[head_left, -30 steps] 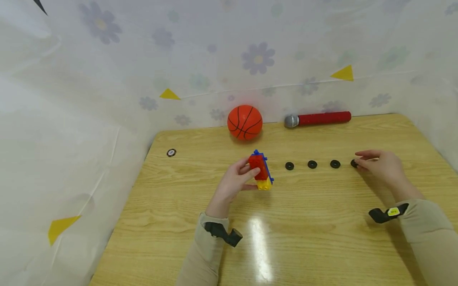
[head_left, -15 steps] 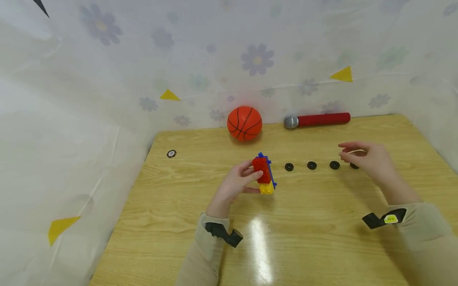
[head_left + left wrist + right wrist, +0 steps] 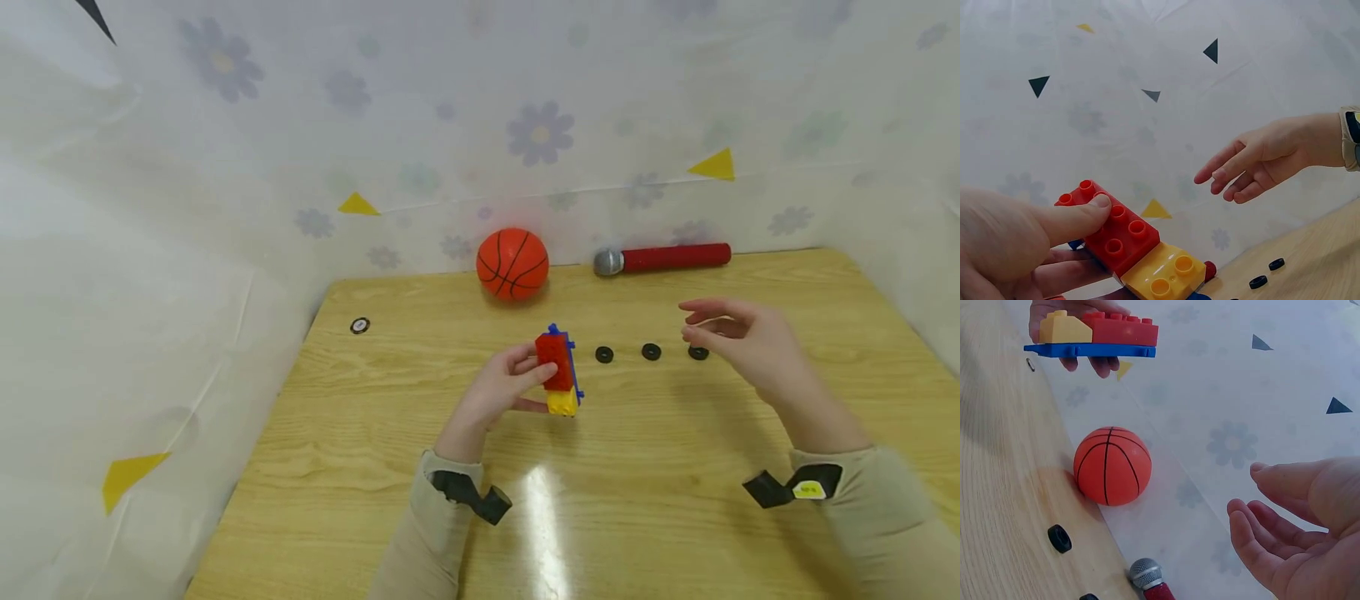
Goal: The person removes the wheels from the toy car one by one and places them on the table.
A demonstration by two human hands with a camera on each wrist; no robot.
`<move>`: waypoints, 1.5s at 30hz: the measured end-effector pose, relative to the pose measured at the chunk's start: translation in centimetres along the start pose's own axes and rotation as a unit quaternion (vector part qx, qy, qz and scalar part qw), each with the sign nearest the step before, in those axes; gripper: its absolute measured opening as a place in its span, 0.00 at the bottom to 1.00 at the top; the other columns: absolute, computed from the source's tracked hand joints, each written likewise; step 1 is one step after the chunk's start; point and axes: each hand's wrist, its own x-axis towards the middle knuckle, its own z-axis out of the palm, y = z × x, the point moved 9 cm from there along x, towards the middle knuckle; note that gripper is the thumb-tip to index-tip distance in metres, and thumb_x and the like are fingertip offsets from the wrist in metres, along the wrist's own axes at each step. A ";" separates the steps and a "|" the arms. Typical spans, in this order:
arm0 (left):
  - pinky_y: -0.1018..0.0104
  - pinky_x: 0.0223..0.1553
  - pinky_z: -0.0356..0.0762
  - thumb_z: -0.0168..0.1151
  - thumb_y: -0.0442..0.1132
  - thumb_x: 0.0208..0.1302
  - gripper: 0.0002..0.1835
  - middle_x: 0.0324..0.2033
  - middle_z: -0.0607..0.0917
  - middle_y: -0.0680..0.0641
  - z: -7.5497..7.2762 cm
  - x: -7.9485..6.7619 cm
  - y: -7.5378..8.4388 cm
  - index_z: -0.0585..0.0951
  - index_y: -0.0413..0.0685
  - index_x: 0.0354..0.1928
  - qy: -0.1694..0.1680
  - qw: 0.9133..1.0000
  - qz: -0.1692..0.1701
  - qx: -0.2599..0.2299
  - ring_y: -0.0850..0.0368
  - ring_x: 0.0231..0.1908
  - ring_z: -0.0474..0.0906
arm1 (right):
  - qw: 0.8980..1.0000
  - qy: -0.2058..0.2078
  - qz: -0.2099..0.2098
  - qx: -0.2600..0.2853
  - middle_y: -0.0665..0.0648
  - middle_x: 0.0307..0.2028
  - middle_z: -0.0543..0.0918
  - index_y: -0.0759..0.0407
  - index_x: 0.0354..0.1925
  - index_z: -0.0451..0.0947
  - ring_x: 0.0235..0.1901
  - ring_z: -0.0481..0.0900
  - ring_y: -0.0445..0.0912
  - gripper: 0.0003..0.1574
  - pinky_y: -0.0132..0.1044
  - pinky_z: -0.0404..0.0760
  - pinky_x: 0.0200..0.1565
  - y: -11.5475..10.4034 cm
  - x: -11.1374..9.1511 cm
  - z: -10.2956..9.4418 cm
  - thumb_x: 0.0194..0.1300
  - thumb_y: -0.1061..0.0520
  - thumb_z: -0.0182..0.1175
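My left hand (image 3: 495,387) grips a toy building-brick car body (image 3: 553,363) above the middle of the table. It has a red studded brick (image 3: 1116,232) and a yellow sloped brick (image 3: 1163,274) on a blue base (image 3: 1107,350), whose side pegs carry no wheels. The thumb lies on the red brick, with the other fingers behind. My right hand (image 3: 761,350) hovers at the right with relaxed fingers and nothing between them. Below it lies a black toy wheel (image 3: 698,353), partly overlapped by the fingertips. Two more wheels, a middle one (image 3: 651,352) and a left one (image 3: 603,355), lie in line.
An orange toy basketball (image 3: 513,264) stands at the table's back edge. Right of it lies a red toy microphone (image 3: 667,258). A small black-and-white disc (image 3: 360,325) is at the far left of the wooden table (image 3: 337,467). A flowered white sheet (image 3: 442,150) hangs behind.
My right hand has left the rightmost wheel and moved left, its fingers holding nothing; that wheel is now hidden behind the hand. The left hand and car body have shifted slightly right and nearer.
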 end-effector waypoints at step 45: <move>0.49 0.44 0.86 0.51 0.50 0.76 0.28 0.66 0.73 0.41 1.4 0.2 -0.7 0.64 0.55 0.74 -0.037 0.999 -0.030 0.018 0.46 0.53 0.77 | 0.994 -0.091 -0.044 0.051 0.55 0.48 0.83 0.56 0.61 0.76 0.42 0.84 0.35 0.26 0.27 0.83 0.43 -5.0 -0.7 7.9 0.67 0.53 0.65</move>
